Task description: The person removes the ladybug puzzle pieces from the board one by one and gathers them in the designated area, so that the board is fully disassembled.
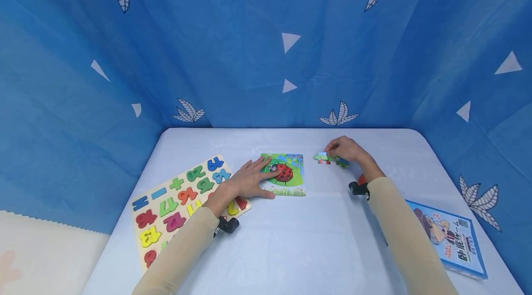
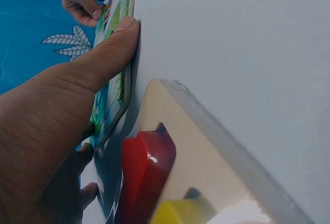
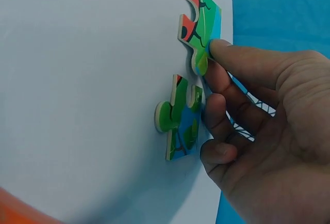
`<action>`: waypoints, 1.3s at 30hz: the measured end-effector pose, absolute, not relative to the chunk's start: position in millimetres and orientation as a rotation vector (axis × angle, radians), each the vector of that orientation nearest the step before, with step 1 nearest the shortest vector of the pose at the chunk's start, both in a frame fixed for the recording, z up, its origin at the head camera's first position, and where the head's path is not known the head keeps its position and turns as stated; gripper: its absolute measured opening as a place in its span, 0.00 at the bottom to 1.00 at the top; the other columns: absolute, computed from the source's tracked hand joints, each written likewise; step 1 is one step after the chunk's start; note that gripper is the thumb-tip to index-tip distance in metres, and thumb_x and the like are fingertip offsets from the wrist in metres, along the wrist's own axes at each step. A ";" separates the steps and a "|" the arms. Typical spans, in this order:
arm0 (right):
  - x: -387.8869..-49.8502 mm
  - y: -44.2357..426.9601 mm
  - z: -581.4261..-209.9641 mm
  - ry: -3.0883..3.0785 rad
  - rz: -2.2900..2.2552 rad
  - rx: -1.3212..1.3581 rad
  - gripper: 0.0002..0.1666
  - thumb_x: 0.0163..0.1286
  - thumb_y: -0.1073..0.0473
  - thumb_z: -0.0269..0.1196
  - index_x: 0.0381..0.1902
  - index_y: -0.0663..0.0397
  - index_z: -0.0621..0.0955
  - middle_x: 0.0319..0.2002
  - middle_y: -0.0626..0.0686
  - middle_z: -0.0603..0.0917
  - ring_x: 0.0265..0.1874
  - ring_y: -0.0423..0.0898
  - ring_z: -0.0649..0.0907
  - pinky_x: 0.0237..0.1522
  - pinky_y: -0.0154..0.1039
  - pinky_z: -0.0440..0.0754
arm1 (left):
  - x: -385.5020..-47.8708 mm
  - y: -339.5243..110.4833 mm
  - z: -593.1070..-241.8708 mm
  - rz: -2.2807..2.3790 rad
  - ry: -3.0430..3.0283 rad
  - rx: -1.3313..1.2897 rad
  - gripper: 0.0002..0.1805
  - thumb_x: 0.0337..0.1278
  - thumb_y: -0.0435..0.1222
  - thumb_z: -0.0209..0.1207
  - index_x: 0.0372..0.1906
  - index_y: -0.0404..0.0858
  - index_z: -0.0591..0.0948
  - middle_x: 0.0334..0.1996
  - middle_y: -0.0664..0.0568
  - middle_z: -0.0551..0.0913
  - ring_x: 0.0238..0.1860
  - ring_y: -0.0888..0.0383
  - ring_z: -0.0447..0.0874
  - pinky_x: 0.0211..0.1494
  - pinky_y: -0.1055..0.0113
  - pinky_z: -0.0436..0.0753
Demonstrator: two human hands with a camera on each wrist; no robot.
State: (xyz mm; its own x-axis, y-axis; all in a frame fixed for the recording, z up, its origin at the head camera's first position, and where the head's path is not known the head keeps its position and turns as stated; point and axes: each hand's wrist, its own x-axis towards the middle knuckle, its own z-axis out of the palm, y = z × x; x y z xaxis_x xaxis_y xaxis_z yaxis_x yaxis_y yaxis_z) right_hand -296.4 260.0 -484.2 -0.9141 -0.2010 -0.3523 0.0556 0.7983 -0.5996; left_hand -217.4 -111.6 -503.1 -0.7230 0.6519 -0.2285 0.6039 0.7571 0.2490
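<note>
My left hand (image 1: pixel 249 179) lies with spread fingers across the left part of a square ladybug jigsaw puzzle (image 1: pixel 293 185). In the left wrist view, the thumb of that hand (image 2: pixel 56 95) reaches over the puzzle's edge. Right of the puzzle, my right hand (image 1: pixel 346 148) pinches a green and red puzzle piece (image 3: pixel 198 22) by its edge between thumb and forefinger. Beside it on the table is a second puzzle piece (image 3: pixel 180 123), green and blue, close to the curled lower fingers. Whether the pinched piece is lifted off the table, I cannot tell.
At the left, partly under my left forearm, lies a wooden number board (image 1: pixel 166 183) with colourful raised figures. A blue boxed game (image 1: pixel 457 239) sits at the right, partly behind my right sleeve. An orange thing (image 1: pixel 362 178) shows beside my right wrist. Blue cloth (image 1: pixel 266 55) hangs behind the table.
</note>
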 end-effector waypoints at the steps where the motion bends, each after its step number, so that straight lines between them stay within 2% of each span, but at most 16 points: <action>1: -296.9 260.3 -484.5 2.582 -0.882 -0.113 0.12 0.73 0.56 0.63 0.49 0.54 0.86 0.52 0.57 0.82 0.48 0.55 0.74 0.50 0.48 0.75 | -217.7 -111.5 -503.3 0.226 2.653 0.974 0.47 0.55 0.73 0.54 0.78 0.64 0.59 0.82 0.50 0.39 0.82 0.49 0.32 0.80 0.44 0.44; 7: -298.9 261.7 -485.4 2.582 -0.889 -0.105 0.12 0.74 0.56 0.62 0.49 0.53 0.87 0.54 0.58 0.82 0.50 0.55 0.74 0.53 0.51 0.75 | -218.8 -111.1 -503.6 0.238 2.655 0.967 0.47 0.55 0.73 0.54 0.78 0.64 0.59 0.82 0.51 0.39 0.82 0.50 0.32 0.80 0.44 0.44; 17: -298.8 262.1 -484.7 2.594 -0.881 -0.100 0.12 0.74 0.56 0.62 0.49 0.53 0.87 0.53 0.58 0.82 0.49 0.55 0.74 0.49 0.47 0.74 | -218.2 -110.0 -502.3 0.240 2.656 0.965 0.47 0.55 0.73 0.55 0.78 0.64 0.59 0.82 0.51 0.40 0.82 0.49 0.32 0.80 0.44 0.45; 29: -300.6 262.2 -484.7 2.575 -0.913 -0.112 0.10 0.74 0.61 0.61 0.48 0.55 0.87 0.53 0.59 0.82 0.50 0.55 0.74 0.55 0.52 0.74 | -219.2 -109.8 -501.9 0.253 2.657 0.965 0.46 0.55 0.72 0.55 0.78 0.63 0.60 0.82 0.50 0.40 0.82 0.49 0.33 0.80 0.44 0.44; 39: -299.8 263.6 -485.2 2.597 -0.897 -0.138 0.12 0.73 0.63 0.58 0.48 0.55 0.86 0.51 0.58 0.83 0.48 0.54 0.75 0.50 0.48 0.75 | -220.6 -109.2 -501.7 0.244 2.647 0.954 0.46 0.55 0.72 0.55 0.78 0.64 0.59 0.83 0.51 0.39 0.82 0.50 0.31 0.80 0.44 0.43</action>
State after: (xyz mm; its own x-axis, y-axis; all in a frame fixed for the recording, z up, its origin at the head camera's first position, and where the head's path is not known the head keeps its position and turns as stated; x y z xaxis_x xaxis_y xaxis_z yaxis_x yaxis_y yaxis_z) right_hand -299.8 263.6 -485.2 -0.9199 -0.2151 -0.3278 0.0331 0.7905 -0.6115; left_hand -220.6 -109.2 -501.7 -0.7277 0.6442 -0.2354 0.5902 0.7630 0.2635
